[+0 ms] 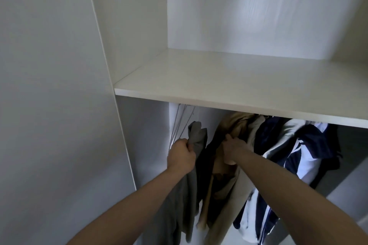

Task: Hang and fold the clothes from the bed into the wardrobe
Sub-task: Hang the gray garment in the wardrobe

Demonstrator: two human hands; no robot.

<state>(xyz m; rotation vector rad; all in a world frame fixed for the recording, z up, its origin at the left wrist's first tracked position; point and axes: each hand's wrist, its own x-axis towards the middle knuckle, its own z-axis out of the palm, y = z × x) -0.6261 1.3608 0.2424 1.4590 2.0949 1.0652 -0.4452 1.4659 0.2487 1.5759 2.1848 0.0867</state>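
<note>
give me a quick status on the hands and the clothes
Left hand gripping grey garment. Right hand clutching beige garment under the shelf. Navy and white clothes crowd the right.

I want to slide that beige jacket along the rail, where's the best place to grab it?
Grip the beige jacket high at its bunched collar, where the right hand already pinches it, coming from the front. The shelf blocks any approach from above, and lower fabric hangs loose.
</note>
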